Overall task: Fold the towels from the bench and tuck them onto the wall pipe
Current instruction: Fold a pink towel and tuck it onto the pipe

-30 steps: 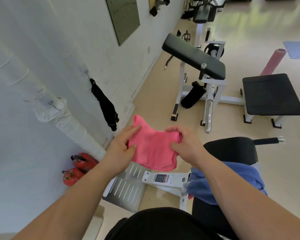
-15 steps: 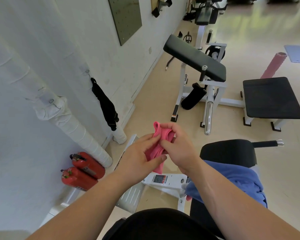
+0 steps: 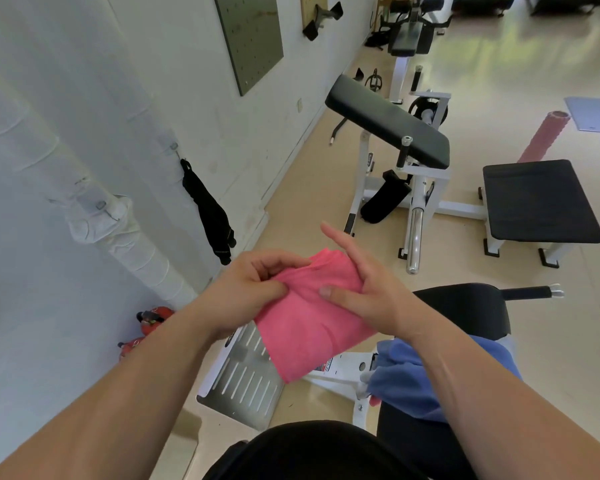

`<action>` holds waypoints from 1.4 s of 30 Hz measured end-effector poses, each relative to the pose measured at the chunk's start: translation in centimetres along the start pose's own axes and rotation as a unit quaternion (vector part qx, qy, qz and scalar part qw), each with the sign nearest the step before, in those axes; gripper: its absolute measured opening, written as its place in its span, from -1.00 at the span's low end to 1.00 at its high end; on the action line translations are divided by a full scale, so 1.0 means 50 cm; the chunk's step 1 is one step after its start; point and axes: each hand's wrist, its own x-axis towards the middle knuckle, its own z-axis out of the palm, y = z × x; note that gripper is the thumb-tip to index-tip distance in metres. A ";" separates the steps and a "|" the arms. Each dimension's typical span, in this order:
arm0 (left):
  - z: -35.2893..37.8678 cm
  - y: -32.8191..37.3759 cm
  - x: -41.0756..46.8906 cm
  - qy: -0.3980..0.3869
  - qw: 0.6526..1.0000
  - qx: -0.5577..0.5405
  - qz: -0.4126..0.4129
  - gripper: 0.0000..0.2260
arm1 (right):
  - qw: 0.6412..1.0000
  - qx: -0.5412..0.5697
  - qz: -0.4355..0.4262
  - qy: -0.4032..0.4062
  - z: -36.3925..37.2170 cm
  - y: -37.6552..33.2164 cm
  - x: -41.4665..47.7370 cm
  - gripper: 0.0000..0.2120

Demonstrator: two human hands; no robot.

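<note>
pink towel hangs folded, creased, pinched between both hands.

A: What changes with the pink towel?
B: From a sheet spread between both hands it goes to a narrow wad, and now it hangs as a wider, doubled band.
A: The left grip?
B: It moves from the flat side to pinch the upper left edge.
A: The right grip?
B: Its thumb now lies across the cloth; the forefinger lifts free.
</note>
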 end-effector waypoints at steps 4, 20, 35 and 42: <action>-0.035 0.009 0.010 0.024 0.994 -0.106 -0.015 -0.59 | 0.991 0.132 0.022 -0.003 0.000 -0.029 -0.004 -0.35; 0.009 -0.027 -0.008 0.258 0.952 -0.158 -0.047 -0.66 | 0.959 0.222 0.175 0.005 0.010 -0.018 0.038 -0.70; -0.188 0.025 -0.036 0.365 0.911 0.194 0.014 -0.45 | 0.989 -0.125 -0.002 -0.080 0.068 -0.134 0.281 -0.26; -0.358 -0.030 -0.080 0.370 0.897 0.242 0.005 -0.80 | 0.959 -0.227 -0.042 -0.162 0.234 -0.146 0.418 -0.54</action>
